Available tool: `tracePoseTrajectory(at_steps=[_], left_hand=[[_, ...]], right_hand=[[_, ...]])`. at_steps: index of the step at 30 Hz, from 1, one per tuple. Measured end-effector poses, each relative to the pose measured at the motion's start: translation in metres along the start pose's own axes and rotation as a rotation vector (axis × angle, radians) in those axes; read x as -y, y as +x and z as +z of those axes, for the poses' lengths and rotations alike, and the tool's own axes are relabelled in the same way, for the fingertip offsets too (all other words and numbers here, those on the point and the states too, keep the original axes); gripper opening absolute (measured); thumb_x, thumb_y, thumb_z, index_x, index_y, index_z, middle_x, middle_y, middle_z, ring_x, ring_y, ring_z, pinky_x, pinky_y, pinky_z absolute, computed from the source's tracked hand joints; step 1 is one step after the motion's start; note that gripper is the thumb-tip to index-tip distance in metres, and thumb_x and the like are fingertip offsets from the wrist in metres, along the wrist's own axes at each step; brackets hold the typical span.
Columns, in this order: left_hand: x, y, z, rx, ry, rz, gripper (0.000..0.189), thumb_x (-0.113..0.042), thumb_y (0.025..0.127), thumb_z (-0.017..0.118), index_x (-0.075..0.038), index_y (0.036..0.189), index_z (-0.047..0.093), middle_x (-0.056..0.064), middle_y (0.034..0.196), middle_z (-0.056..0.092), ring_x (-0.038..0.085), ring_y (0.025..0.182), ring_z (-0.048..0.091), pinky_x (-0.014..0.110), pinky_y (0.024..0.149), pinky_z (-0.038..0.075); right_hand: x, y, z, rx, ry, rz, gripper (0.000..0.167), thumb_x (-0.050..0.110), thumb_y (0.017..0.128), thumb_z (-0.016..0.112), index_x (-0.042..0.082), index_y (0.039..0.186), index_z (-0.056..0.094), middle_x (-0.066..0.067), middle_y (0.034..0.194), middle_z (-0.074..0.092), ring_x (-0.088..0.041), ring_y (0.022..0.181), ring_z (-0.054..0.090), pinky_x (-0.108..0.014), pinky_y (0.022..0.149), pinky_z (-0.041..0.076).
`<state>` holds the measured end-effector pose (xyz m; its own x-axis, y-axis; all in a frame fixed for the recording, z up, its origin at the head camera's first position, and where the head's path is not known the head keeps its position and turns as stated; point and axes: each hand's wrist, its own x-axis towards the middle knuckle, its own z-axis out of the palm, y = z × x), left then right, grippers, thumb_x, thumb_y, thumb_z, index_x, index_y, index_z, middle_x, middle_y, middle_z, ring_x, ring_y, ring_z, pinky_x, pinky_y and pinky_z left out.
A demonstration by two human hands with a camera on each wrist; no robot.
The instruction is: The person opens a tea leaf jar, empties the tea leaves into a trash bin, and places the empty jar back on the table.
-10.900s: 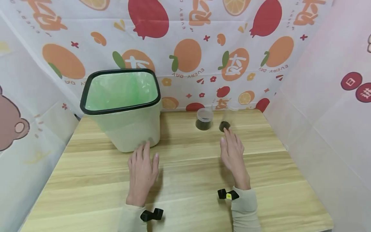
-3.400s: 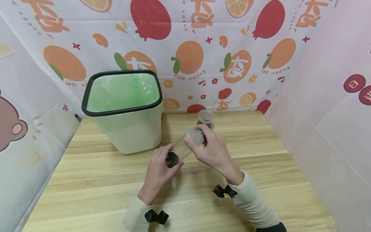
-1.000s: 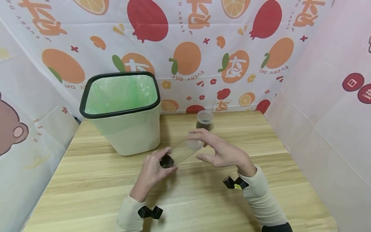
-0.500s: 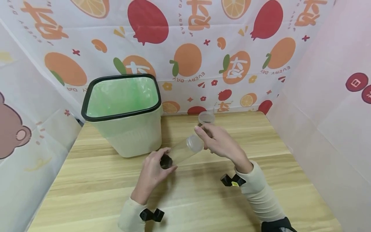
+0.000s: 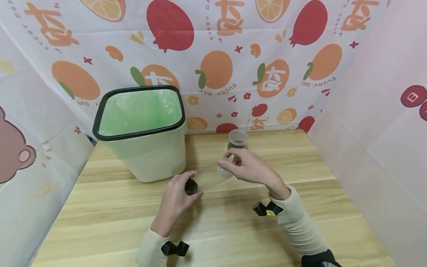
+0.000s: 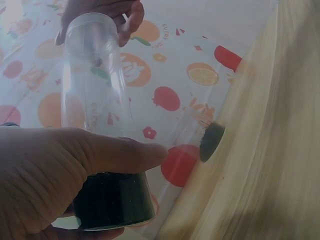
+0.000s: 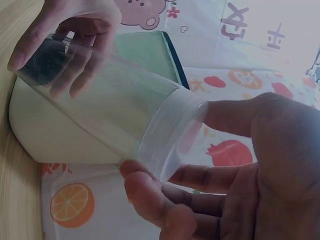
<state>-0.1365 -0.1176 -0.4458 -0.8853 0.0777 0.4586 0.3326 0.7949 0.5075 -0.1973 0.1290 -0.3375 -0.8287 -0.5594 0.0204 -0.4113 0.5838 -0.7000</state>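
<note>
A tall clear plastic jar is held tilted above the table, its lidded end toward the right. Dark, crumbly contents fill its bottom end. My left hand grips that end, thumb on the near side and fingers on the far side. On the frosted lid my right hand has its thumb and curled fingers placed at opposite sides of the rim. The lid sits on the jar's mouth. Behind the right hand stands a second clear jar with dark contents, its lower part partly hidden.
A pale bin with a black rim and green liner stands at the back left of the wooden table. A fruit-print cloth hangs behind the table, with pale cloths at both sides.
At first both hands lay open and the jar stood at the back right; since then it was lifted and tilted. In the last second the right hand's spread fingers closed around the lid.
</note>
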Motion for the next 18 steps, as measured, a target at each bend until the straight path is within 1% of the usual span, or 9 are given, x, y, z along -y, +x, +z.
tracePoseTrajectory(at_steps=[4,6,9,13,18], left_hand=[[0.0,0.002,-0.002,0.002,0.0,0.004,0.067,-0.018,0.061,0.098,-0.006,0.121,0.07,0.012,0.114,0.076,0.032,0.102,0.071,0.051,0.085,0.058],[-0.001,0.003,-0.002,0.003,0.0,0.005,0.067,-0.018,0.061,0.098,-0.006,0.121,0.07,0.012,0.116,0.076,0.033,0.105,0.071,0.052,0.087,0.058],[-0.001,0.003,-0.002,0.003,0.0,0.012,0.067,-0.019,0.061,0.098,-0.006,0.121,0.071,0.012,0.115,0.076,0.033,0.104,0.072,0.052,0.086,0.059],[-0.002,0.004,-0.002,0.0,-0.008,0.018,0.067,-0.02,0.061,0.098,-0.007,0.121,0.071,0.012,0.115,0.076,0.032,0.103,0.073,0.051,0.086,0.059],[-0.004,0.004,-0.001,0.003,-0.02,0.008,0.067,-0.019,0.062,0.098,-0.008,0.122,0.071,0.012,0.116,0.076,0.032,0.104,0.072,0.052,0.087,0.058]], right_hand=[[-0.001,-0.003,-0.002,-0.024,0.027,-0.038,0.028,0.039,0.095,0.069,0.02,0.115,0.068,0.002,0.09,0.071,-0.012,0.077,0.067,-0.031,0.07,0.057],[-0.002,-0.004,-0.003,-0.026,0.05,-0.056,0.029,0.034,0.092,0.073,0.019,0.116,0.067,0.001,0.098,0.071,-0.012,0.082,0.069,-0.03,0.073,0.058],[-0.002,-0.007,-0.006,-0.028,0.066,-0.097,0.033,0.026,0.087,0.078,0.019,0.117,0.067,-0.001,0.108,0.07,-0.014,0.088,0.069,-0.031,0.071,0.059],[-0.002,-0.009,-0.009,-0.021,0.063,-0.161,0.037,0.02,0.084,0.079,0.019,0.119,0.066,0.0,0.115,0.068,-0.016,0.097,0.066,-0.032,0.067,0.059],[-0.003,-0.012,-0.009,0.007,0.088,-0.249,0.044,0.011,0.082,0.079,0.015,0.123,0.063,-0.002,0.12,0.065,-0.02,0.102,0.064,-0.031,0.071,0.062]])
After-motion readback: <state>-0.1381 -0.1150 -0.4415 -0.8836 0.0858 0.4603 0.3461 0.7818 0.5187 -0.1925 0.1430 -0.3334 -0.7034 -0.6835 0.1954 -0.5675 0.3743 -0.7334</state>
